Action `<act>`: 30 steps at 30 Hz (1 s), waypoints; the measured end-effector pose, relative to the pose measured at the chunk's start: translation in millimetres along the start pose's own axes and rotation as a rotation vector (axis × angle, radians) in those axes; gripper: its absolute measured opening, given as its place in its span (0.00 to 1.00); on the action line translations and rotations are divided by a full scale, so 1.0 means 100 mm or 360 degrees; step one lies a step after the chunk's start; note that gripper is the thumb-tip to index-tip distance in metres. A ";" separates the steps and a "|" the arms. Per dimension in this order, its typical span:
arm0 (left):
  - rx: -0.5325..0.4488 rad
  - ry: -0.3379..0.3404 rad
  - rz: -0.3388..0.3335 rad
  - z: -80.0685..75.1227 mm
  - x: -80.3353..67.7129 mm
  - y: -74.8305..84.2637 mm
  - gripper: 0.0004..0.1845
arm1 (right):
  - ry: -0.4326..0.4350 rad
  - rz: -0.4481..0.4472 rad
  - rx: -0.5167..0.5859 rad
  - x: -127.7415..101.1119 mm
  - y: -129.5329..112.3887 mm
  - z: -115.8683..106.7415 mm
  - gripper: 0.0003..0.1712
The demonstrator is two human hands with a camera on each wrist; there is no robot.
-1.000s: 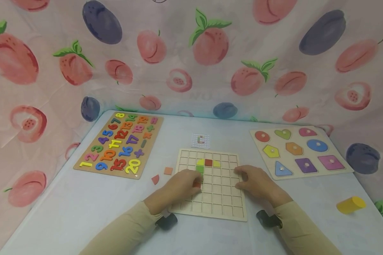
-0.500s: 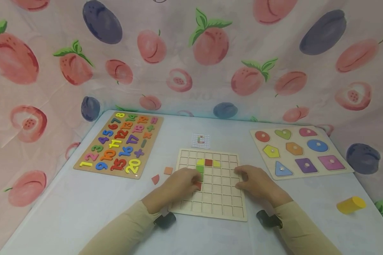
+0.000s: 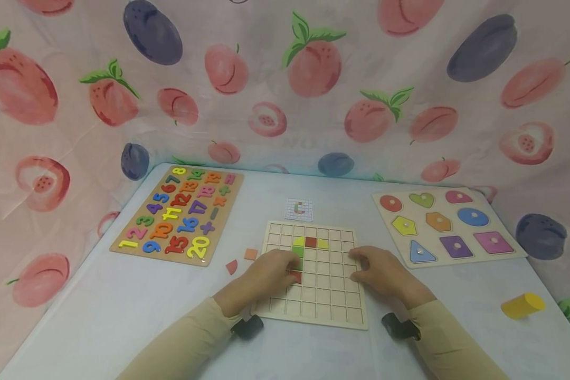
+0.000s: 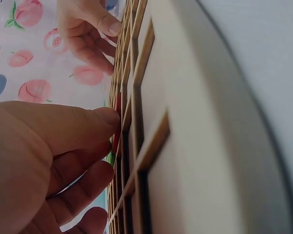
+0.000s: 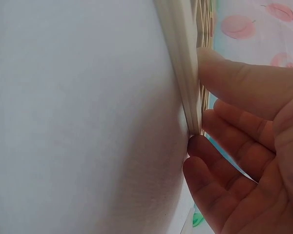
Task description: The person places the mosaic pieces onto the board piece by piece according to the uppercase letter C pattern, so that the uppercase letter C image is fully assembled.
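Red tile [image 3: 295,276] sits in a cell on the left part of the wooden grid board [image 3: 332,306], pressed by the thumb and fingertips of the left hand [image 3: 266,274], whose fingers curl over it. In the left wrist view the thumb tip touches the tile's red edge [image 4: 117,105] against the thin wooden ribs of the board. The right hand [image 3: 377,272] rests at the board's right edge, thumb on top of the rim and fingers curled against its side, holding the board.

Higher on the board lie a green tile [image 3: 297,252], a dark red square [image 3: 311,242] and two yellow curved pieces beside it. An orange square [image 3: 250,254] and a red quarter-round piece [image 3: 231,267] lie loose on the table just left of the board. A small pattern card [image 3: 298,209] lies just beyond the board.

The table [image 3: 100,316] has a smooth pale blue-white top. On its left lies a flat wooden number board [image 3: 180,215] with bright painted numerals; on the right, a shape board [image 3: 444,224] with knobbed pieces; near the right edge, a yellow cylinder [image 3: 522,305] lies on its side. Thin cloth printed with peaches and plums [image 3: 285,79] hangs behind and at both sides.
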State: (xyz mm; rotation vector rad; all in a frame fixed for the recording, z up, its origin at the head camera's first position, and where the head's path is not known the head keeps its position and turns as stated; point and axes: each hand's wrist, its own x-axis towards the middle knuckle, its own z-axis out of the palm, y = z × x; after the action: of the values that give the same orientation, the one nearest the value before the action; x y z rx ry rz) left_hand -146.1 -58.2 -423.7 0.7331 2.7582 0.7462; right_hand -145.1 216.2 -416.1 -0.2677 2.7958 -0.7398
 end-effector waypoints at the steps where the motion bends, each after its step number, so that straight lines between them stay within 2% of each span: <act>1: 0.0000 0.0001 0.0002 0.00 0.00 0.00 0.12 | 0.0000 0.0002 -0.0001 0.00 0.00 0.00 0.32; 15: -0.0042 -0.0001 0.0008 -0.01 0.01 0.01 0.12 | 0.0006 -0.0007 -0.0006 0.01 0.00 -0.01 0.32; 23: -0.0160 -0.0036 -0.0086 -0.05 -0.02 0.00 0.15 | -0.0005 0.0004 0.0004 0.00 -0.01 -0.01 0.32; 30: -0.0194 0.0006 -0.0125 -0.13 -0.07 -0.07 0.18 | -0.0007 0.0012 0.0001 0.00 -0.02 -0.01 0.32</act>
State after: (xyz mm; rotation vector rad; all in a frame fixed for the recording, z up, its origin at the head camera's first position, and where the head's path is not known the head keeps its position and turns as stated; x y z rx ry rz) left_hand -147.4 -72.4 -415.8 0.5958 2.6987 0.8908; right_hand -145.2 215.5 -414.1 -0.2585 2.7908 -0.7374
